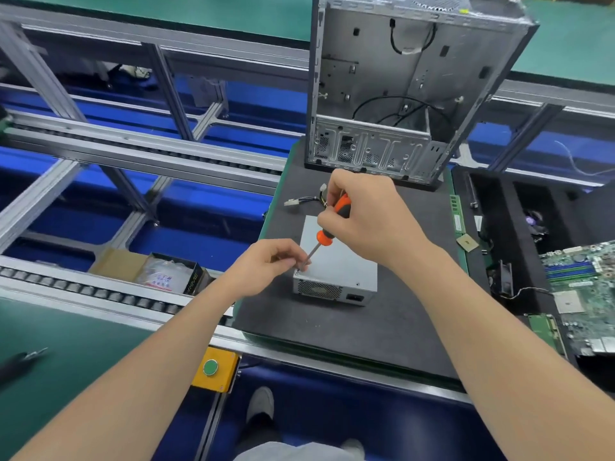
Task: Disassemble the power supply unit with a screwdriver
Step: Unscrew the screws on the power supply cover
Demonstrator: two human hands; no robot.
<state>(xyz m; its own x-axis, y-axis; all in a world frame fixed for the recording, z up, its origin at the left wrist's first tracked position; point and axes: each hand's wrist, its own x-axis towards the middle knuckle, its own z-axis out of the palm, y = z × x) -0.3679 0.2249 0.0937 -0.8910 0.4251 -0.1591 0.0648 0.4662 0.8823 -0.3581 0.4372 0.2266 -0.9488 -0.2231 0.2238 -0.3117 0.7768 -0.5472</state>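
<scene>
Right hand (362, 221) wrapped round the orange-and-black handle of the screwdriver (323, 236), shaft slanting down and to the left. Left hand (266, 267) pinches the metal shaft low down, fingertips curled against it just above the tip. Tip meets the top face of the power supply unit (339, 264) at its near-left corner. Unit lies flat around the middle of the dark mat (332, 331), vent grille and socket facing the near edge. Its loose cables (304, 200) trail toward the far edge. Open computer case (399, 94) stands upright at the mat's far edge. Green memory stick (457, 214) along the right edge. Motherboard (585, 287) off the mat, beyond that edge.
</scene>
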